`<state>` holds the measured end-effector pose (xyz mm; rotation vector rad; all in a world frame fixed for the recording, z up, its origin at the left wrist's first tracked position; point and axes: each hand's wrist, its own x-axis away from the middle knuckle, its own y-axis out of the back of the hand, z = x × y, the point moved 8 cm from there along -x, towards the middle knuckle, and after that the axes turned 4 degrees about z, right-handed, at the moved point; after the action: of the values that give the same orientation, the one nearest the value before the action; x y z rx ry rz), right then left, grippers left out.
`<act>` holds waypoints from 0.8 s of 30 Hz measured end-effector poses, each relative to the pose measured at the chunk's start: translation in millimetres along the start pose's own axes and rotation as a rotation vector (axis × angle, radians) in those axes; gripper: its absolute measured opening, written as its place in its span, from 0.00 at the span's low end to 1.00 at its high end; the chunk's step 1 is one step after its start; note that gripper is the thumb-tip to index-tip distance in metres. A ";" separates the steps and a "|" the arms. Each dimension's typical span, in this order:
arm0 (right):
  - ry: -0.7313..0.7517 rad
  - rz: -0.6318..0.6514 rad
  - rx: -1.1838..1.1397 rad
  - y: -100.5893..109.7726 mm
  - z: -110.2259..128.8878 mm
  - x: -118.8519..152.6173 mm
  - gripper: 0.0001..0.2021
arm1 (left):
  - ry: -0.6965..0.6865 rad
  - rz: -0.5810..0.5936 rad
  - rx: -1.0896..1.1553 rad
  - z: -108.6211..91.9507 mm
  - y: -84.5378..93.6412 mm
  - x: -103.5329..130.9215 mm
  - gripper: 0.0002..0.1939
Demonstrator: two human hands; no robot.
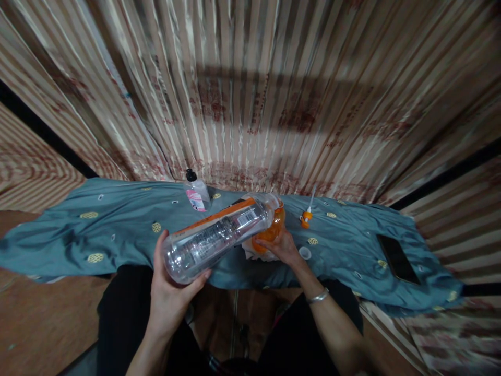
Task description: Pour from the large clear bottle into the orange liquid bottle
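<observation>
My left hand (172,295) is wrapped round the base of a large clear bottle (215,240) with an orange-edged label. The bottle lies tilted, its neck pointing right at the top of an orange bottle (275,224). Whether the two mouths touch, I cannot tell. Round the orange bottle my right hand (282,246) is closed, a silver bangle on that wrist. Beneath the orange bottle is a crumpled white cloth or tissue (252,252). An orange pump top (306,218) with a pale tube and a small white cap (305,253) lie to the right.
A clear pump bottle (198,194) with a black top and pink label stands at the back left. On the right of the blue-green cloth (129,224) lies a dark phone (398,258). Striped curtains (250,104) hang behind and at the sides.
</observation>
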<state>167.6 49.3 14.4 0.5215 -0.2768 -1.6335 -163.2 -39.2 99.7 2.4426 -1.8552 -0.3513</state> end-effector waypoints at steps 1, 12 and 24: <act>-0.002 0.006 -0.002 -0.1 0.3 0.1 0.44 | 0.003 -0.005 0.002 0.7 0.4 0.0 0.63; -0.005 0.029 -0.002 -0.8 1.4 0.7 0.46 | 0.016 -0.071 0.040 -2.2 4.2 1.5 0.52; 0.002 0.037 -0.039 -0.7 4.1 2.0 0.42 | 0.004 -0.124 0.054 -2.5 3.4 4.7 0.52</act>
<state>164.8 47.0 17.2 0.4856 -0.2511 -1.5996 -164.7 -44.8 102.1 2.5994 -1.7384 -0.3059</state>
